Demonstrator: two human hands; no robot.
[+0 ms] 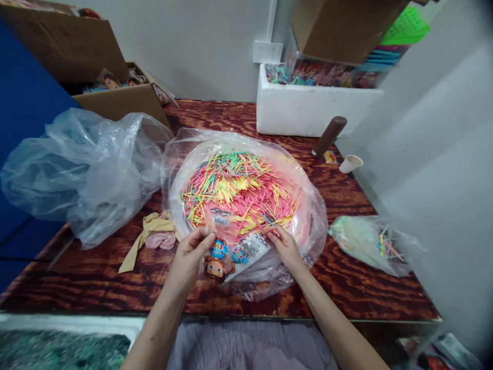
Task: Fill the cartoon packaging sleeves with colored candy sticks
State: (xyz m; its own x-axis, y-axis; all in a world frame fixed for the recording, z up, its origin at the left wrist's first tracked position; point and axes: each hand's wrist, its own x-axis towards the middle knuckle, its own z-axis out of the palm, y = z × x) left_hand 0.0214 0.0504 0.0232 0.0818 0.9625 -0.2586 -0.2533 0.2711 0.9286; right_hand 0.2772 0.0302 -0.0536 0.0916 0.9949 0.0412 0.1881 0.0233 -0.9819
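Observation:
In front of me is a wide basin (177,192) lined with clear plastic, heaped with thin coloured sticks (246,192), mostly pink and yellow with some green. Over its near rim are small printed plastic packets (217,267) with cartoon heads, blue logos and a barcode; they overlap, so I cannot tell how many there are. My left hand (196,246) pinches a packet's left edge between thumb and fingers. My right hand (284,247) is closed at the upper right corner of the printed plastic, with a few pink stick ends by its fingertips.
Crumpled clear plastic (111,164) and yellow and pink cloths (154,234) lie left. An open carton (123,105) stands behind. To the right are a bag of sticks (370,244), a paper cup (351,164), a brown cylinder (329,136) and a loaded white foam box (308,108).

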